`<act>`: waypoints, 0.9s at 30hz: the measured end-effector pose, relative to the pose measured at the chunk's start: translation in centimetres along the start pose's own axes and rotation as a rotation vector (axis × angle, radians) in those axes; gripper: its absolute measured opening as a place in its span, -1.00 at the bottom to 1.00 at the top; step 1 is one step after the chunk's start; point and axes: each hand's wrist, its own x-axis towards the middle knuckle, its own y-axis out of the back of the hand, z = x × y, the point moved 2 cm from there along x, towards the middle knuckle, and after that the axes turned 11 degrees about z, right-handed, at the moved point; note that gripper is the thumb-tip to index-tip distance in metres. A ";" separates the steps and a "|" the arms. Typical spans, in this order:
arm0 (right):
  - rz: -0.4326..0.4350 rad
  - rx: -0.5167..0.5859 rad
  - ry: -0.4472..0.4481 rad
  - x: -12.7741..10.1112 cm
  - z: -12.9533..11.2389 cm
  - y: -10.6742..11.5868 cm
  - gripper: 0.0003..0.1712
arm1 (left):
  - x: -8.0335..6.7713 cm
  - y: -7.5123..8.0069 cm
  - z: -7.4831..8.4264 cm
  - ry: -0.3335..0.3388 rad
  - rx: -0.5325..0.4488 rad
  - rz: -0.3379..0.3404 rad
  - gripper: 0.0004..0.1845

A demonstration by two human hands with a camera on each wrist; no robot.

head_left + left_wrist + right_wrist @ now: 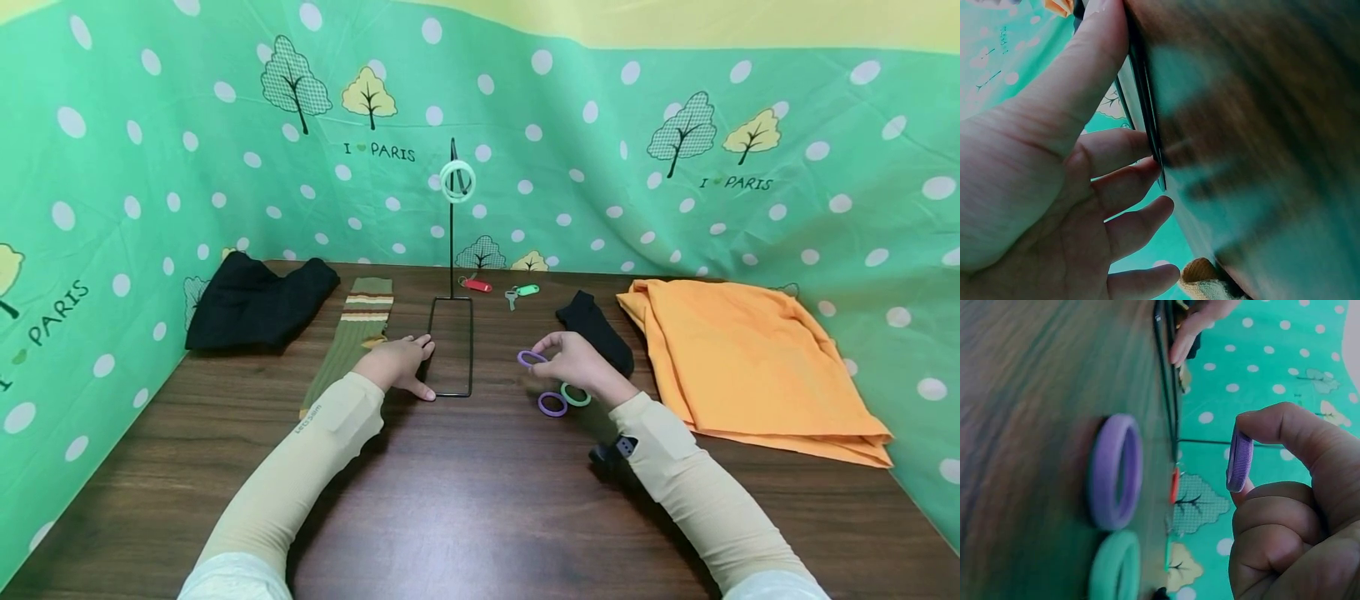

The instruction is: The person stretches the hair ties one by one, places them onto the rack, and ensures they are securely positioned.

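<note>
My right hand [577, 364] pinches a purple hair tie [1244, 464] between thumb and index finger, lifted over the table. Just below it lie another purple hair tie [1104, 475] and a green hair tie [1105, 569], side by side on the wood. A black wire stand [471, 350] has a flat rectangular base and a tall upright, with pale green hair ties [443, 182] hanging near its top. My left hand [397, 364] rests at the base's left side, fingers spread and loosely bent, fingertips right at the wire in the left wrist view.
Left of the stand lie a striped olive sock [341, 350] and a folded black cloth [258, 304]. Keys with a red tag [476, 285] and a green tag [528, 290] lie behind. A black sock [596, 329] and a folded orange cloth [750, 358] are at right.
</note>
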 end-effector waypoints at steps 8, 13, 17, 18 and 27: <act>-0.011 -0.017 0.075 -0.3 -2.4 0.2 -0.66 | 0.0 0.0 0.1 0.000 -0.003 0.005 0.04; -0.021 -0.007 0.101 -0.5 -4.0 0.3 -0.67 | -0.1 0.0 0.0 -0.003 0.002 0.016 0.04; -0.022 -0.002 0.110 -0.5 -5.2 0.5 -0.64 | -0.1 0.1 0.1 -0.002 0.003 0.016 0.04; -0.021 0.007 0.111 -0.5 -5.4 0.5 -0.64 | -0.1 0.1 0.1 -0.001 0.003 0.014 0.04; -0.011 0.004 0.194 -0.3 -7.9 0.9 -0.70 | 0.1 0.0 0.0 0.006 0.013 0.001 0.05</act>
